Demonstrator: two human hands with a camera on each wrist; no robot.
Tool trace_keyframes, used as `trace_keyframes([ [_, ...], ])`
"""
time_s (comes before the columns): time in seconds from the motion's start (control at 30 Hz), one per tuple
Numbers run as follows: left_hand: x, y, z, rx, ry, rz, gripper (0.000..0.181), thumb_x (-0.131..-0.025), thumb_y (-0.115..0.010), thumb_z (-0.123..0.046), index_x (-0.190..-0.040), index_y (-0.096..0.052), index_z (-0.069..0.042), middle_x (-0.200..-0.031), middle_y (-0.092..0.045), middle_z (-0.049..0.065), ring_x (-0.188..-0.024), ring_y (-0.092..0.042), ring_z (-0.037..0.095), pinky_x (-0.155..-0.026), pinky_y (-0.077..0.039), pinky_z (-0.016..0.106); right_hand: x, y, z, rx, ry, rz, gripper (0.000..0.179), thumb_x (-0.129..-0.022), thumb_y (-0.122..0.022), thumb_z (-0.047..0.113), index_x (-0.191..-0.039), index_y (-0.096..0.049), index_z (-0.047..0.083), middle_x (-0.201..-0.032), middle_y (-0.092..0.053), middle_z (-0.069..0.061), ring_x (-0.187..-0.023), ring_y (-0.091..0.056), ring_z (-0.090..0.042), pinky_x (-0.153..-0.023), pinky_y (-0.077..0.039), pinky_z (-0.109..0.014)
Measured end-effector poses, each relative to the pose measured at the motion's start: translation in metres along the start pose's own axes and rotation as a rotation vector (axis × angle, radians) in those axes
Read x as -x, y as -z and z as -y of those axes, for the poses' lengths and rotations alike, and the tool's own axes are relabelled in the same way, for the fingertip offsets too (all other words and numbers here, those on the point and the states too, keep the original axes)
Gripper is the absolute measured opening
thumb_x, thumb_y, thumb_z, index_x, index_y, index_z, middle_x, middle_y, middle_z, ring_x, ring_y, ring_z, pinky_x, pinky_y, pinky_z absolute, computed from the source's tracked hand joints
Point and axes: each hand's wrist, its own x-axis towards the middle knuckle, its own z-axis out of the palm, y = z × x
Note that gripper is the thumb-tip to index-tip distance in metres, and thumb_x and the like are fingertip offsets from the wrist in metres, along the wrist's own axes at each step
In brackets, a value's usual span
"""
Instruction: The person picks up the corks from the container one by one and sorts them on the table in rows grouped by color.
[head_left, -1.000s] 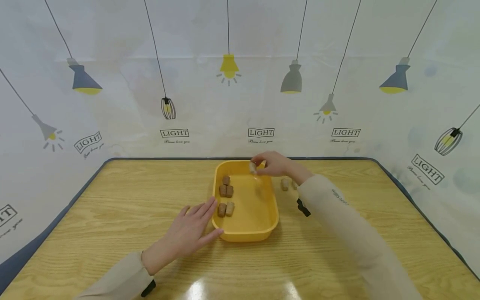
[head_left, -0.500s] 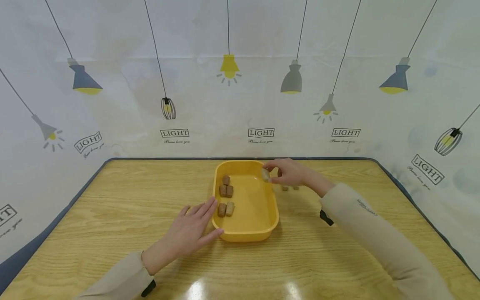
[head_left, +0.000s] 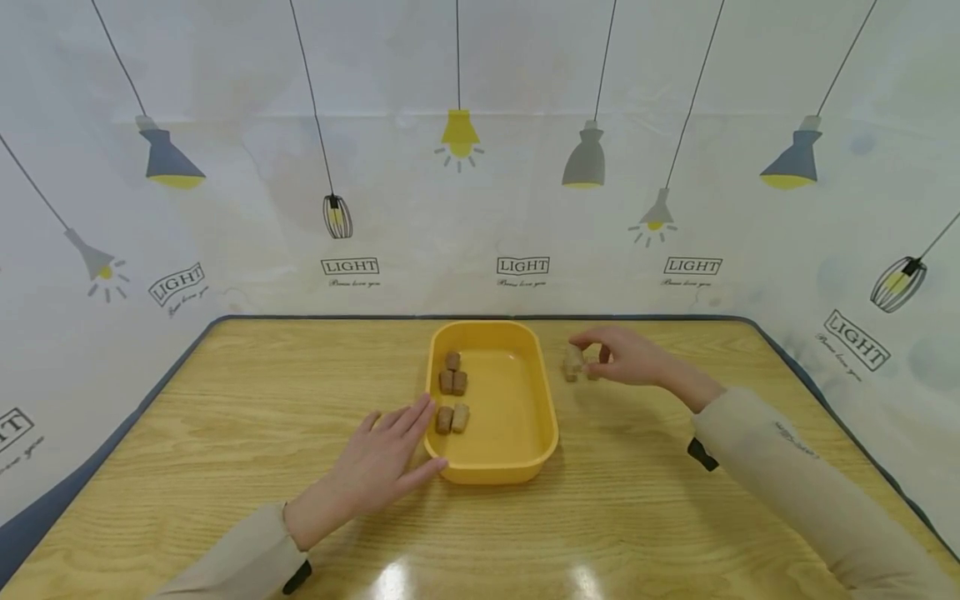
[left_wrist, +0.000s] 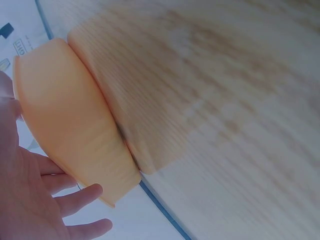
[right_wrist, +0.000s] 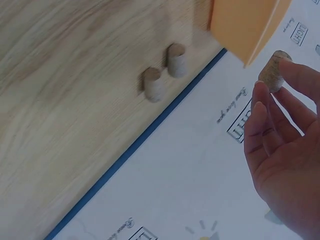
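Observation:
A yellow plastic tray [head_left: 495,475] sits on the wooden table. My left hand [head_left: 375,458] rests on its left rim with the fingers spread and fairly straight, thumb at the near corner. Right of the tray, my right hand [head_left: 626,357] pinches a light cork [right_wrist: 272,72] between thumb and fingertips, raised over the table. Below it stand two more light corks, one [right_wrist: 154,86] beside the other [right_wrist: 176,62], partly covered by the hand in the head view. Inside the tray, along its left side, are several brown corks [head_left: 459,382] and one light cork [head_left: 461,418].
The table [head_left: 300,383] ends at a dark blue edging [head_left: 360,317] at the back. Behind it hangs a white sheet [head_left: 420,225] printed with lamps and lettering. Both forearms wear beige sleeves [head_left: 810,492] with a black strap piece at each cuff.
Holding the light cork, my right hand has moved from over the tray's far right corner to the right, above the two corks on the table. My left hand has stayed in place.

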Motion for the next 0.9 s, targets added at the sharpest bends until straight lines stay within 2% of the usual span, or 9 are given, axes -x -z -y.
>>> trace_keyframes([
  [0.17, 0.001, 0.002, -0.001, 0.010, -0.002, -0.005, 0.074, -0.088, -0.031, -0.059, -0.139, -0.027, -0.005, -0.141, -0.026, 0.009, -0.117, -0.039, 0.026, -0.091, -0.028, 0.053, 0.015, 0.002, -0.012, 0.022, -0.009, -0.007, 0.042, -0.084, -0.059, 0.006, -0.121, -0.047, -0.009, -0.112, -0.053, -0.020, -0.090, -0.053, -0.026, -0.067, -0.046, -0.033],
  [0.43, 0.001, 0.003, -0.001, 0.009, -0.003, -0.004, 0.074, -0.088, -0.030, -0.059, -0.139, -0.026, -0.006, -0.141, -0.026, 0.009, -0.117, -0.039, 0.026, -0.091, -0.028, 0.053, 0.032, -0.003, -0.030, 0.054, -0.068, -0.014, 0.043, -0.083, -0.059, 0.004, -0.121, -0.046, -0.009, -0.110, -0.053, -0.022, -0.078, -0.056, -0.023, -0.066, -0.045, -0.033],
  [0.9, 0.001, 0.002, -0.001, 0.016, 0.000, 0.006, 0.075, -0.088, -0.029, -0.059, -0.139, -0.025, -0.006, -0.142, -0.025, 0.009, -0.119, -0.038, 0.026, -0.091, -0.027, 0.053, 0.045, -0.029, -0.068, 0.053, -0.165, -0.073, 0.042, -0.081, -0.059, 0.003, -0.119, -0.047, -0.011, -0.109, -0.053, -0.025, -0.076, -0.057, -0.027, -0.065, -0.045, -0.039],
])
